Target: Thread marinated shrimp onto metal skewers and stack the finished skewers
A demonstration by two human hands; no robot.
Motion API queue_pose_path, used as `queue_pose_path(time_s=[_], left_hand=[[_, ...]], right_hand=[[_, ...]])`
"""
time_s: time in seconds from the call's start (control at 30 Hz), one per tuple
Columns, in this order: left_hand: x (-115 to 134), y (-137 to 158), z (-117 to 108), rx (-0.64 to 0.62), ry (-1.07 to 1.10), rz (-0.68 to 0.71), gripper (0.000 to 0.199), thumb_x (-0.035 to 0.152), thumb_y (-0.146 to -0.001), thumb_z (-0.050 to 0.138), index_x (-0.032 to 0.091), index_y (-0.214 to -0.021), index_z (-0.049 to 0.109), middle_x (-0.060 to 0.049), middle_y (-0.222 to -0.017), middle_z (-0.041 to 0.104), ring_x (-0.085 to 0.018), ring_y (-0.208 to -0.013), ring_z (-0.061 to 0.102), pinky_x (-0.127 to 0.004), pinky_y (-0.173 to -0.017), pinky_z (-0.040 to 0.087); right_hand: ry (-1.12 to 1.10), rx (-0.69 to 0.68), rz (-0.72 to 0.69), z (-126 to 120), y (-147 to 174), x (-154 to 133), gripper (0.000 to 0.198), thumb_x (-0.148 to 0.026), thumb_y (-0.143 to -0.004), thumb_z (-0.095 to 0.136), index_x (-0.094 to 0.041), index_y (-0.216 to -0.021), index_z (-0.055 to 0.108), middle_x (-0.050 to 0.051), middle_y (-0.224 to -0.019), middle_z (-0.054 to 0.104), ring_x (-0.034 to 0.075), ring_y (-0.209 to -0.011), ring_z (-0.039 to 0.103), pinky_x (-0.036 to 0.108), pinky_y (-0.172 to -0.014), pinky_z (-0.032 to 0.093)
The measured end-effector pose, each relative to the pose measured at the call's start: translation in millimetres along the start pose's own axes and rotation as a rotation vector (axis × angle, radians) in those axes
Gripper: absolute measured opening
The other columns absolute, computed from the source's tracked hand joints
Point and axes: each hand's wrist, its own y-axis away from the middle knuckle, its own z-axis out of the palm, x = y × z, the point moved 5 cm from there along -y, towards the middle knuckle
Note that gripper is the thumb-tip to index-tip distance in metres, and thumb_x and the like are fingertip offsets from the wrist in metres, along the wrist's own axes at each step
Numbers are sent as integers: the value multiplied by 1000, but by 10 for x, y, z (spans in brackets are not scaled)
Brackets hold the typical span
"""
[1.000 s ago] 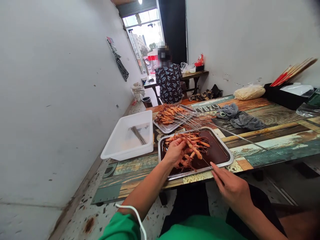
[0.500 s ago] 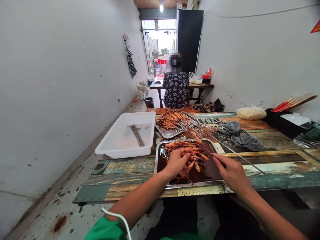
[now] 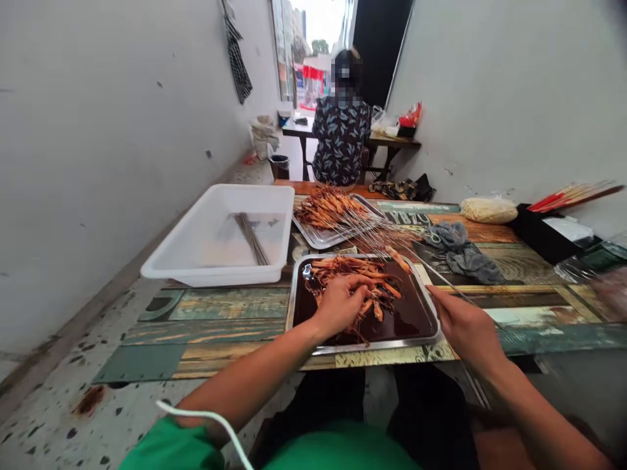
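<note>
My left hand (image 3: 340, 303) is over a metal tray (image 3: 313, 349) of dark liquid, its fingers drawn together among reddish-brown, stringy food pieces (image 3: 343, 266). What those fingertips grip, if anything, is hidden. By the tray's right rim, my right hand (image 3: 465, 323) has thumb and fingers closed on a thin metal skewer, hardly visible against the tray. A single food piece (image 3: 399, 259) is on its far part, above the tray's upper right corner. Behind lies a second metal tray (image 3: 313, 240) heaped with skewered pieces (image 3: 328, 209), their metal skewers (image 3: 367, 228) pointing right.
A white plastic tub (image 3: 196, 258) with bare metal skewers (image 3: 252, 238) stands left. On the right are a grey cloth (image 3: 465, 254), a bagged pale bundle (image 3: 488, 210) and a black box (image 3: 543, 228) with sticks. Another person (image 3: 341, 140) sits ahead, back turned, at a farther table (image 3: 298, 130).
My view has tilted downward. My right hand has shifted slightly right relative to the tray, and the skewered piece now hangs nearer the tray's upper right corner. The left hand stays among the pieces.
</note>
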Motion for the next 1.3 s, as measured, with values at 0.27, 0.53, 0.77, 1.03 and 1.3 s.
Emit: queue_pose_path(time_s=[0.27, 0.53, 0.77, 1.03, 1.3], left_hand=[[23, 59, 58, -22, -43, -26, 19, 21, -75, 51, 15, -84, 67, -2, -67, 63, -9, -51, 53, -19, -50, 42], [-23, 32, 1, 13, -133, 48, 20, 20, -75, 51, 18, -86, 68, -4, -80, 67, -12, -64, 60, -21, -60, 47], [1, 27, -8, 10, -125, 81, 21, 20, -75, 51, 16, -87, 68, -4, -75, 67, -13, -64, 61, -23, -63, 49], [41, 32, -3, 18, -280, 92, 23, 20, -77, 47, 16, -88, 67, -4, -82, 68, -13, -72, 62, -24, -68, 49], [27, 21, -10, 22, -306, 114, 23, 19, -77, 47, 16, -89, 67, -3, -81, 69, -13, -72, 63, -25, -70, 50]], right_hand=[[527, -382, -46, 83, 573, -36, 39, -9, -80, 45, -16, -117, 57, 6, -72, 64, 17, -55, 60, 25, -42, 29], [373, -451, -20, 131, 311, -304, 24, -7, -80, 45, -11, -94, 64, 10, -65, 64, 21, -57, 63, 25, -47, 33], [145, -291, 116, -120, 310, 24, 29, -21, -86, 38, -16, -98, 64, 10, -85, 70, 21, -77, 65, 28, -64, 44], [-139, -296, 232, 89, 515, 260, 41, -33, -88, 27, -13, -97, 62, -1, -48, 62, 14, -33, 52, 25, -38, 40], [-32, -320, 136, 140, 511, 65, 38, -18, -80, 39, -18, -109, 64, 10, -89, 72, 22, -78, 66, 29, -66, 47]])
